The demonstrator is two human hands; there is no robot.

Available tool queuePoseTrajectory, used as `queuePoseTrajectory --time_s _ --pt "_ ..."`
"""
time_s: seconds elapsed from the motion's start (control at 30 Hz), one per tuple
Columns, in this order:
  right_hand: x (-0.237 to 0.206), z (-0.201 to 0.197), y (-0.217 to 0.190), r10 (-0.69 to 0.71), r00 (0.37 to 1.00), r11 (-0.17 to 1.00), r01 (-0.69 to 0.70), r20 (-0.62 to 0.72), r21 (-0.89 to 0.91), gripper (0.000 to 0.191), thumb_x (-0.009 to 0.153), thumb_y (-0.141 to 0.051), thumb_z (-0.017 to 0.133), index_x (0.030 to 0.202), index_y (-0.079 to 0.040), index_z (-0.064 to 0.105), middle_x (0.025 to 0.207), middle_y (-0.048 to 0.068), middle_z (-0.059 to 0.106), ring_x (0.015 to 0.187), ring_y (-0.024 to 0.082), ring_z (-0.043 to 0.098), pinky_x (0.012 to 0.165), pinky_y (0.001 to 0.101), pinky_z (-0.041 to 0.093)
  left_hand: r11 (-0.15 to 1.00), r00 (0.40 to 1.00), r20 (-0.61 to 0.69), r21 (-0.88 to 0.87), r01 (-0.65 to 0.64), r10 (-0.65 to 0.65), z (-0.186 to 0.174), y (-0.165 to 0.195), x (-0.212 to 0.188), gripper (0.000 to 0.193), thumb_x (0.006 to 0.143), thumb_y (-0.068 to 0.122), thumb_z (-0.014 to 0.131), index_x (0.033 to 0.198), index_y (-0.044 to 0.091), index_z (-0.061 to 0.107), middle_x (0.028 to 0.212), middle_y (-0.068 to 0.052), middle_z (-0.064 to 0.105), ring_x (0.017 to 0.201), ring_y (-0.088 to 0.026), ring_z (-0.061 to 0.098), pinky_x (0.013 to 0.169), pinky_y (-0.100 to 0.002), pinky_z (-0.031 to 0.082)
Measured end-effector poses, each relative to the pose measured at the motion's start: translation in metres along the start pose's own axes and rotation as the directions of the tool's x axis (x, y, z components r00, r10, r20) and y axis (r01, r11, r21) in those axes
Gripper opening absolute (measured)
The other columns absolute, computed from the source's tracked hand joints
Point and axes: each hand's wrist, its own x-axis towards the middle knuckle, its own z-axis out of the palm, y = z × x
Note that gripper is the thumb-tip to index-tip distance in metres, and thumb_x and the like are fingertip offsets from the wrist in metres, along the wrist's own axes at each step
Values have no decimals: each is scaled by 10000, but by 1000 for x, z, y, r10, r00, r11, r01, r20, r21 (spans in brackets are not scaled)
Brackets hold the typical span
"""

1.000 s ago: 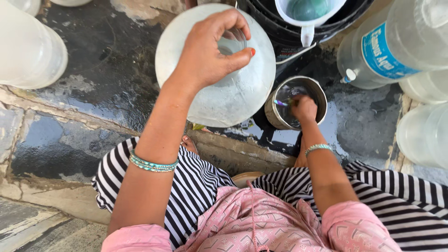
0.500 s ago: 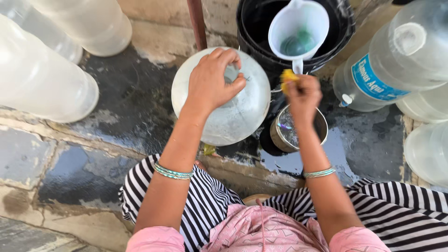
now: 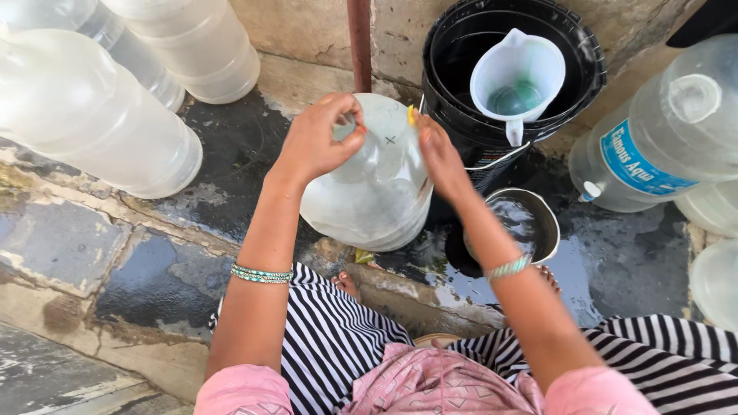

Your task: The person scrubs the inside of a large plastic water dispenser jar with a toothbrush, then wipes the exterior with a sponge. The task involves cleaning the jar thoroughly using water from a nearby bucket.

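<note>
Seven large clear plastic water bottles show in all: three lying at the far left, one upright in the middle, one labelled at the far right, and two cut off at the right edge. There is one black bucket, one white jug inside it, one steel cup near the right, and one rusty pipe.
</note>
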Motion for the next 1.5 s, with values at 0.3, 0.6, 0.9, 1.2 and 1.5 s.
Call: queuePoseTrajectory --time_s 0.3,0.6,0.9,1.2,1.5 --pt "-127 81 -21 -292 899 681 436 328 -589 873 788 -623 671 1517 -200 442 1619 240 219 1464 547 111 1078 784 160 978 972 -105 -24 208 -210 -21 -29 -1 171 816 196 735 928 103 644 951 -42 691 848 -191 701 721 -335 566" --pt "107 27 -6 194 925 967 -124 327 -224 656 1101 -631 264 1554 -227 513 1631 131 477 1522 333 446 1263 526 362 979 990 68 -150 135 -126 -28 -25 1 174 803 205 751 880 85 651 920 -21 689 858 -165 699 753 -327 589" --pt "-85 51 -93 -324 862 555 506 389 -660 1045 815 -837 411 1563 -111 336 1623 216 270 1482 501 198 1138 706 136 983 996 56 -167 77 -69 -26 -35 2 166 779 182 732 885 79 655 913 -28 681 827 -165 668 730 -318 557" --pt "132 35 -16 33 791 955 156 611 -254 719 1050 -612 166 1567 -176 409 1670 81 324 1568 295 222 1245 485 124 950 991 130 -304 67 -28 -21 -30 5 163 805 175 744 895 76 651 934 -22 658 859 -162 691 787 -317 594" --pt "1 44 -23 142 987 961 -156 80 228 689 1088 -547 113 1634 -156 267 1715 152 293 1570 265 279 1281 396 173 984 985 -59 -94 154 -160 -41 -51 -1 86 862 153 727 901 88 686 965 -4 661 900 -118 660 791 -290 589"
